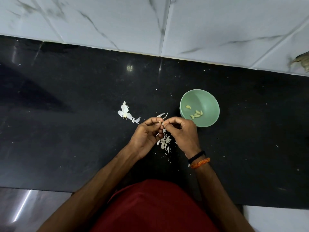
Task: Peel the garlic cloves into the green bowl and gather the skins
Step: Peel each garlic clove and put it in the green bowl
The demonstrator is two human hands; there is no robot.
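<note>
Over the black counter, my left hand (147, 133) and my right hand (181, 131) meet fingertip to fingertip, both pinching one small garlic clove (160, 122) with a strip of skin (163, 115) sticking up from it. Just right of my hands stands the green bowl (207, 101), holding several peeled cloves (197, 113). A loose pile of skins (164, 142) lies on the counter beneath and between my hands. A larger white piece of garlic husk (125, 113) lies to the left of my hands.
The black counter (66, 131) runs left to right, backed by a white marble-tiled wall (184, 22). Tiny skin flecks are scattered over the counter. A brownish object (302, 61) sits at the far right edge. My red shirt (153, 206) fills the bottom of the view.
</note>
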